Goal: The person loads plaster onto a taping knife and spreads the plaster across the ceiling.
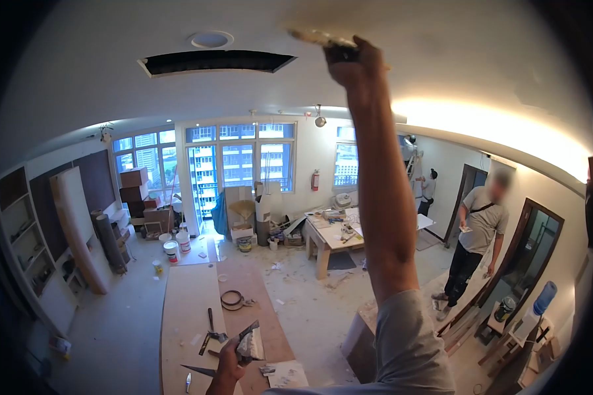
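Observation:
My right hand [362, 64] is raised overhead, its fingers wrapped around a putty knife [319, 38]. The wide, pale-smeared blade is up at the white ceiling [415, 33]; I cannot tell whether it touches. Low in front of me, my left hand [228, 363] grips a second broad scraper [249, 343] with whitish filler on its blade. Below that hand is a long board [184, 309], bearing a hammer [211, 321], a roll of dark edging [232, 300] and a hand saw [197, 370]. A long rectangular opening [217, 62] and a round ring [211, 39] are in the ceiling to the left.
A person [481, 230] in a grey shirt stands at right; another person [428, 191] is farther back near a ladder [412, 164]. A littered worktable [333, 237] stands mid-room. Buckets [171, 251] are at left, a water dispenser [534, 316] at right, and a tall wrapped panel [79, 230] leans at left.

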Demonstrator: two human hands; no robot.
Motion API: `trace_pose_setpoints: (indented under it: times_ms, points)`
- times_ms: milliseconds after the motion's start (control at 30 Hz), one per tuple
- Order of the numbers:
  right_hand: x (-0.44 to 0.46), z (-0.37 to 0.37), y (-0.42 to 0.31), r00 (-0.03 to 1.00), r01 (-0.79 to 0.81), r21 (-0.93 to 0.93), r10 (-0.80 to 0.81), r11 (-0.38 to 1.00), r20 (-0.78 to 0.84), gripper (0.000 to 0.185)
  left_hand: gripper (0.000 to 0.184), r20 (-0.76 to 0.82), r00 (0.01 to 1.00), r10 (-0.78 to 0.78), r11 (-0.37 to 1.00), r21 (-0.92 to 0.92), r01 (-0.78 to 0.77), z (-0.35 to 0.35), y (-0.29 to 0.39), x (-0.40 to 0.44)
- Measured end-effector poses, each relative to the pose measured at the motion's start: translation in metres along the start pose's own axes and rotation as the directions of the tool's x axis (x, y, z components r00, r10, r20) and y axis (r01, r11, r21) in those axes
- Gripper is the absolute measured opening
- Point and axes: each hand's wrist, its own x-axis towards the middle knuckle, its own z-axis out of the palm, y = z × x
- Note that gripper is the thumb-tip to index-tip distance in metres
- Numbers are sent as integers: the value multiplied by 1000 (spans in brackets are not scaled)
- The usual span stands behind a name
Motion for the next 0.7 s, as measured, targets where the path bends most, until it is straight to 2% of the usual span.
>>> trace_pose_setpoints:
  times_ms: [33, 100, 167, 233, 300, 367, 433, 500, 533, 600, 667, 700]
  points:
    - [-13, 13, -16, 1000, -20, -28, 20, 999, -1, 27, 21, 14, 1000, -11, 1000, -5, 11, 0, -4, 4]
    - [-44, 44, -42, 994, -103, 52, 102, 993, 26, 28, 21, 34, 999, -35, 999, -12, 35, 7, -7, -1]
    - [-89, 100, -51, 993, -42, 99, 53, 994, -110, 30, 21, 46, 997, -57, 998, -20, 58, 30, -1, -12]
    - [-138, 149, -59, 969, 27, 140, 9, 990, -249, 34, 22, 145, 987, -67, 997, -14, 69, 34, -9, -7]
    - [-176, 169, -74, 989, -8, -91, -5, 996, -146, 39, 22, 213, 974, -77, 997, 1, 78, 41, -17, -8]
    - [-175, 192, -92, 968, 23, -54, -36, 998, -249, 42, 22, 257, 962, -86, 996, 21, 84, 57, -19, -11]
    - [-201, 204, -109, 988, -74, -71, 63, 995, -142, 44, 22, 272, 954, -128, 992, 41, 121, 68, -23, -13]
    - [-227, 202, -105, 999, -29, -156, 25, 987, -27, 46, 23, 274, 949, -156, 987, 66, 143, 79, -28, -11]
    - [-231, 198, -105, 1000, -23, -125, 22, 992, -11, 46, 22, 309, 937, -161, 987, 70, 147, 82, -31, -6]
    - [-226, 179, -101, 995, 97, -81, -95, 992, 33, 43, 21, 364, 916, -169, 986, 76, 152, 84, -35, 3]
    - [-212, 108, -155, 978, 89, -353, -15, 931, 207, 34, 21, 363, 920, -145, 989, 61, 132, 100, -26, -3]
    - [-222, 83, -154, 975, 144, -427, -53, 893, 218, 34, 21, 365, 922, -134, 991, 56, 122, 109, -20, -6]
